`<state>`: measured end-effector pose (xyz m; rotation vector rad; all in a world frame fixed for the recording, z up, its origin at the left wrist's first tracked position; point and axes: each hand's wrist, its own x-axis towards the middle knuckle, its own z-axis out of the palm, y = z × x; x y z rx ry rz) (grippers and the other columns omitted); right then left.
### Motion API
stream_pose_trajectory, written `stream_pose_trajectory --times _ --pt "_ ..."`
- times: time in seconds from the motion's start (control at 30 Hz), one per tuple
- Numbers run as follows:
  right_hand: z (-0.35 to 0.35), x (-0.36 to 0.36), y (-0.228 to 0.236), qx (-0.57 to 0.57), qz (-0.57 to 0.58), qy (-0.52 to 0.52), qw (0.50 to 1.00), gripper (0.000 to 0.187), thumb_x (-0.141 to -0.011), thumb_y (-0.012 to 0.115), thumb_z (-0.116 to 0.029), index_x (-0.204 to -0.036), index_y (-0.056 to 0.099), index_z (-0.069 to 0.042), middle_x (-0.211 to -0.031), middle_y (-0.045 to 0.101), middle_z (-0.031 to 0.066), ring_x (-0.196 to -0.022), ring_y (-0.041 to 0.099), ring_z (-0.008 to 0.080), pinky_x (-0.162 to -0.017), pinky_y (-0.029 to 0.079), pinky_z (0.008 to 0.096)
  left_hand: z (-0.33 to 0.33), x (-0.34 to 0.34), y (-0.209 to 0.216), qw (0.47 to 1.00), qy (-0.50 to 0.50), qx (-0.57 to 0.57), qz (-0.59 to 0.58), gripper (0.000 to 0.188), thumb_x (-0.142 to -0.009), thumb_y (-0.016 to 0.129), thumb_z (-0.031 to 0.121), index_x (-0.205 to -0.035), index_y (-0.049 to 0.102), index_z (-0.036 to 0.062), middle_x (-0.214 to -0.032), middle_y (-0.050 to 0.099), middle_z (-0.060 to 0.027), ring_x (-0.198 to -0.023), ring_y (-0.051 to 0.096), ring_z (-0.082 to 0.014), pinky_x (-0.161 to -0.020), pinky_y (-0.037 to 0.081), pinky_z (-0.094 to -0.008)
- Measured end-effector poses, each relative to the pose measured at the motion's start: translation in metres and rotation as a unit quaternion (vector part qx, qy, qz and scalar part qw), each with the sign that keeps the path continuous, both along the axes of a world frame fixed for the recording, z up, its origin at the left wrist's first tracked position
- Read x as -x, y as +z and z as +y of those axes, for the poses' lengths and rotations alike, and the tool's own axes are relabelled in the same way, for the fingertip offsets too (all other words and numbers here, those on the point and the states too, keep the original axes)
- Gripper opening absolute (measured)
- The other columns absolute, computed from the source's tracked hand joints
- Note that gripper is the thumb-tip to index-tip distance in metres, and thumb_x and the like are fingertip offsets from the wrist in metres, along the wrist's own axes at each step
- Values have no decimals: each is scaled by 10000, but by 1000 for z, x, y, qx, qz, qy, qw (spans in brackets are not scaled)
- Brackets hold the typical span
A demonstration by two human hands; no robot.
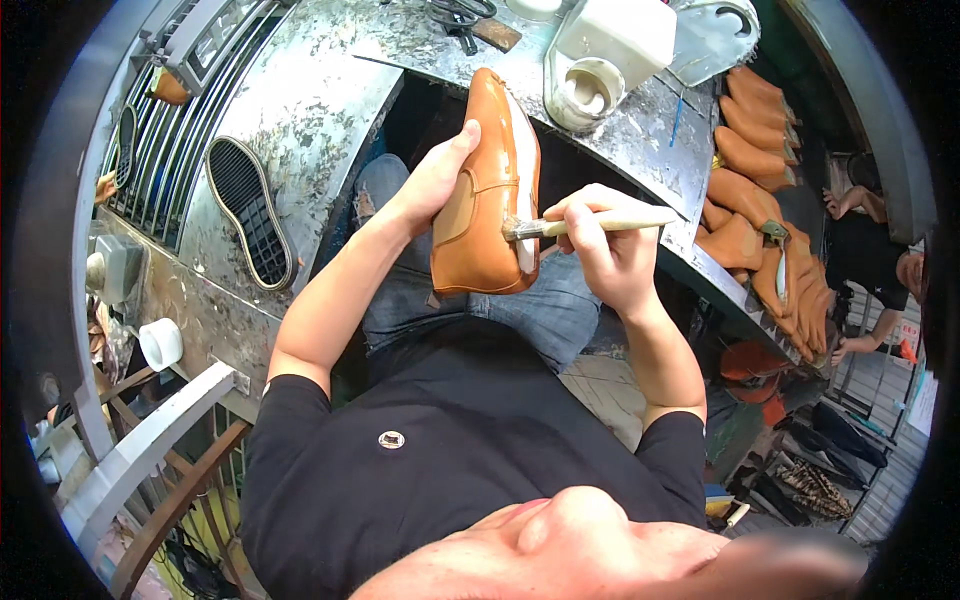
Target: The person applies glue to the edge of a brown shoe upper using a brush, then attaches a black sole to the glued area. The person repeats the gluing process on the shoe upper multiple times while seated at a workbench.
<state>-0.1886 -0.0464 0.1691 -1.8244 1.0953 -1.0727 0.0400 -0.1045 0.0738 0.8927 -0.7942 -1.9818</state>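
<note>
My left hand grips a tan leather shoe upper by its side, holding it above my lap with the toe pointing away from me. A pale strip runs along the shoe's lower right edge, with a wet-looking sheen beside it. In my right hand is a brush with a light wooden handle, pinched near its ferrule. Its bristles touch the shoe's right side near the heel. A black-treaded shoe sole lies apart on the bench to the left.
A white container with a round, smeared opening stands on the stained bench at the back right. Several tan shoe uppers are heaped farther right. Black scissors lie at the far edge. Another person is at the far right.
</note>
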Motion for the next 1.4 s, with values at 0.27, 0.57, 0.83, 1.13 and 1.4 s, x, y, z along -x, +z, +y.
stream_pose_trajectory --times 0.27,0.57,0.83,1.13,1.4 --pt "1 -4 36 3 10 51 999 109 -914 695 8 -836 766 34 -797 760 121 -642 720 184 -600 554 295 -3 1 4 998 13 -50 19 620 -1124 447 578 -1397 599 43 -1252 725 -106 -1074 736 -172 -954 610 -357" --pt "-17 -10 73 164 66 165 970 144 -880 713 26 -747 736 -25 -773 743 89 -606 700 244 -563 542 332 -2 3 4 983 -20 -101 155 712 -1121 376 622 -1529 488 49 -1400 655 -180 -1221 700 -272 -1062 591 -430" --pt "-23 -19 95 169 98 176 965 44 -841 732 -53 -843 730 -97 -747 690 67 -645 675 277 -611 542 363 0 9 16 963 -52 -135 229 732 -1133 289 619 -1559 461 48 -1492 602 -195 -1333 631 -320 -1175 502 -485" --pt "-39 -27 104 187 81 258 944 146 -799 646 -1 -876 763 -40 -744 723 79 -642 687 232 -621 552 344 11 2 38 946 -64 -145 284 696 -1124 347 636 -1532 510 96 -1432 648 -135 -1243 677 -254 -1089 554 -437" --pt "-56 -25 90 181 47 290 938 161 -772 604 11 -839 741 -40 -738 702 91 -627 652 242 -610 526 351 14 -9 36 977 -84 -69 182 641 -1139 389 549 -1582 451 91 -1522 556 -128 -1354 556 -237 -1149 408 -411"
